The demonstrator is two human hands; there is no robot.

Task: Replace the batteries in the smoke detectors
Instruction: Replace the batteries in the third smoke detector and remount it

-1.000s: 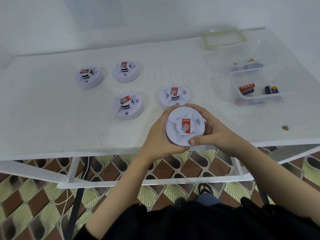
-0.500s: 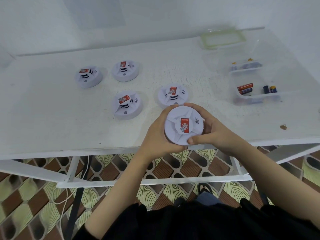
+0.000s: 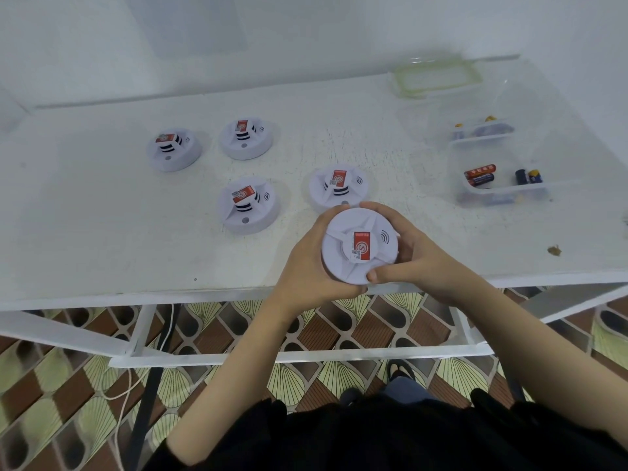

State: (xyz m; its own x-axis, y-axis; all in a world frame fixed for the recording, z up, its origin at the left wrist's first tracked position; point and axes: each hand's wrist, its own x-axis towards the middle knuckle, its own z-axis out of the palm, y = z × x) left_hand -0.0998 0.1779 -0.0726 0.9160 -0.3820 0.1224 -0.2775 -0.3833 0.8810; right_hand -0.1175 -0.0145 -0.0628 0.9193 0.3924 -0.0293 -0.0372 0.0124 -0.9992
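Detector [image 3: 360,249] shifted slightly, held over white table [image 3: 102,215].

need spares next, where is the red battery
Head view: the red battery lies in the nearer clear tub on the table's right side, beside a dark battery, right of the held smoke detector.

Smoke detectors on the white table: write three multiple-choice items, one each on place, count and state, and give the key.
1. Where on the table is the clear battery box?
A. right side
B. left side
C. front edge, centre

2. How many detectors lie on the table unheld?
A. three
B. four
C. six

3. The held detector is:
A. gripped by left hand and right hand
B. gripped by one hand alone
C. lying untouched

Key: 1 A, the box stands near the table's right edge. 2 B, four lie beyond the hands. 3 A, fingers of both hands curl round its rim.
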